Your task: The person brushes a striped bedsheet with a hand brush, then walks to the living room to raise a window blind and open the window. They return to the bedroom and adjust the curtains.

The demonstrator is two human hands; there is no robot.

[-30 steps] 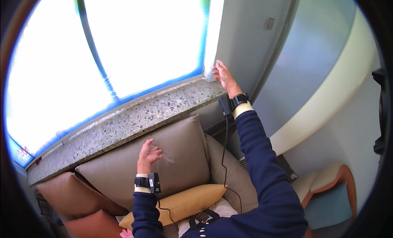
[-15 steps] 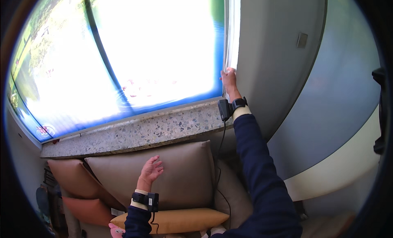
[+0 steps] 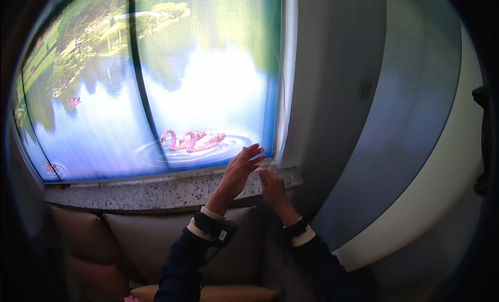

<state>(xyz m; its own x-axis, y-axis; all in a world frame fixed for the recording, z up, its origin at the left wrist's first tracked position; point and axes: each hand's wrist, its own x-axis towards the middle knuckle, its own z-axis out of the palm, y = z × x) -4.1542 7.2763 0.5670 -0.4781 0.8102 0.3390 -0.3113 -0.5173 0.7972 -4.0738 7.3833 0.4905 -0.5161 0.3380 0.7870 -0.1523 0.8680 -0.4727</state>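
A roller blind printed with a lake and pink swans fills the window, lit from behind. A thin cord hangs along its right edge. My left hand is open in front of the blind's lower right corner, fingers stretched toward my right hand. Close beside it, my right hand is raised with its fingers closed. At those fingertips is a pale, see-through blur; whether it is the gathered cord I cannot tell.
A speckled stone sill runs below the blind. Under it are a brown backrest cushion, an orange cushion and a yellow one. A grey wall with a switch plate stands to the right.
My right hand has come down from the blind's right edge. My left hand has risen from over the cushions to meet it. The blind's print shows more clearly now.
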